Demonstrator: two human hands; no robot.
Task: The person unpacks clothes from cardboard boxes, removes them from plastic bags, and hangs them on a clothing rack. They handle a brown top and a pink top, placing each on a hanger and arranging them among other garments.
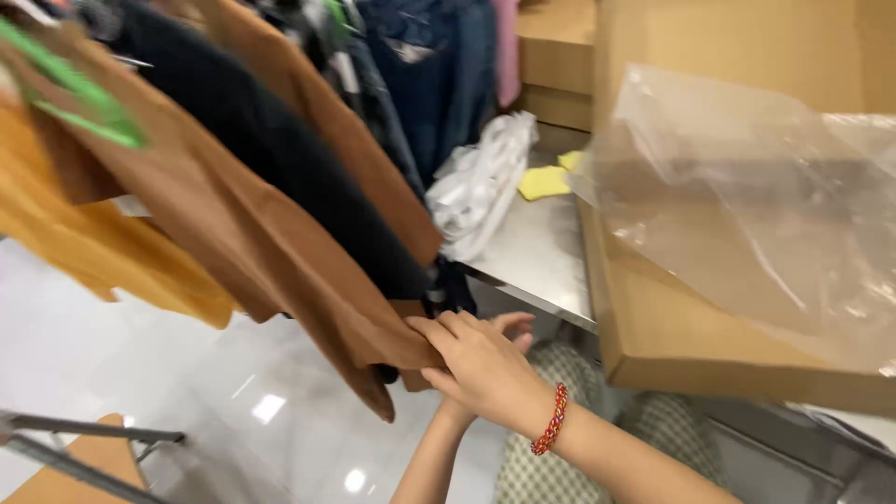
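Note:
My right hand (476,362), with a red beaded bracelet (551,420) at the wrist, pinches the lower hem of a brown hanging garment (252,233). My left hand (511,327) lies under and behind it, mostly hidden, with only fingertips showing; its forearm rises from the bottom edge. It seems to grip the same hem. A black garment (280,149) hangs right behind the brown one, and its lower edge meets my hands.
More clothes hang on the rail: a mustard one (84,243), another brown one (317,103) and denim (439,75). A green hanger (79,98) is top left. A cardboard box (672,336) under a clear plastic bag (747,205) and white plastic wrapping (481,182) rest on a metal table (537,252).

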